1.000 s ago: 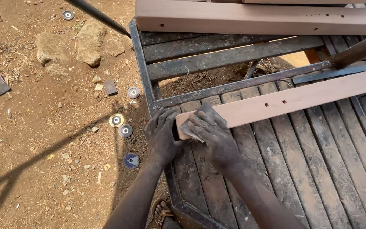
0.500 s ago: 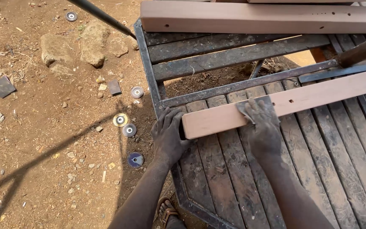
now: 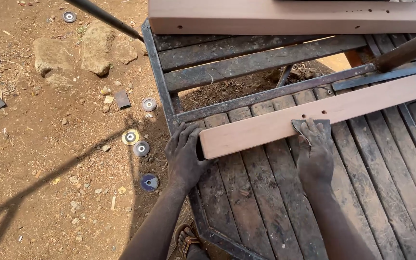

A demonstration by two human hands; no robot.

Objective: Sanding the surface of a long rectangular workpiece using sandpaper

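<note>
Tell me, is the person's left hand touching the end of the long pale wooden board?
Touching. The head view shows the left hand pressed against the near end of the long pale wooden board, its fingers curled around the cut end with no gap visible.
</note>
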